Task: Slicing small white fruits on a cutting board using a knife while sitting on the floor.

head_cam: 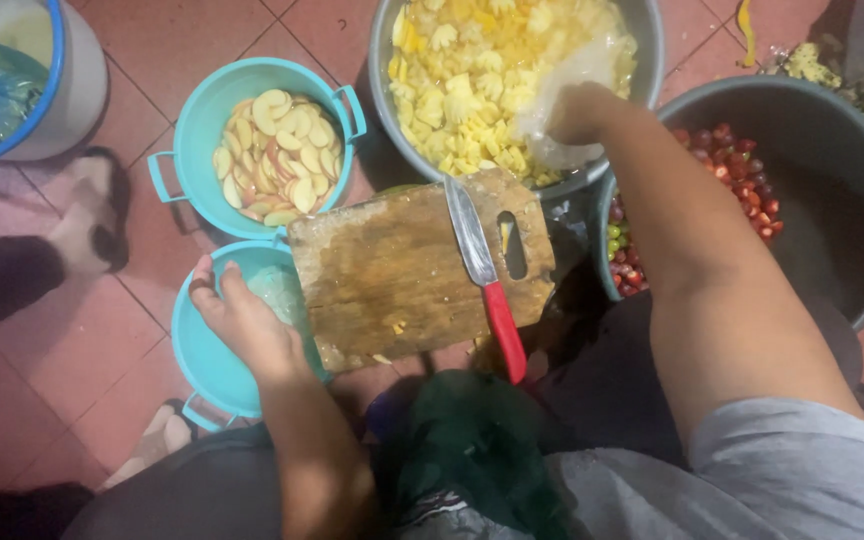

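Teal basin (210, 365) under left hand (247, 325), right hand (574, 112) in fruit bowl (652, 40)

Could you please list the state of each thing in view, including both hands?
Left hand: gripping the rim of the lower teal tub.
Right hand: in the metal basin, among yellow fruit pieces.
Knife: lying flat on the cutting board.
Upper teal tub: holding apple slices.
Dark bucket: partly filled with small red fruits.

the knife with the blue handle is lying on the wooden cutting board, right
Not quite: the knife has a red handle, not blue. The head view shows it lying on the wooden cutting board, blade pointing away from the person.
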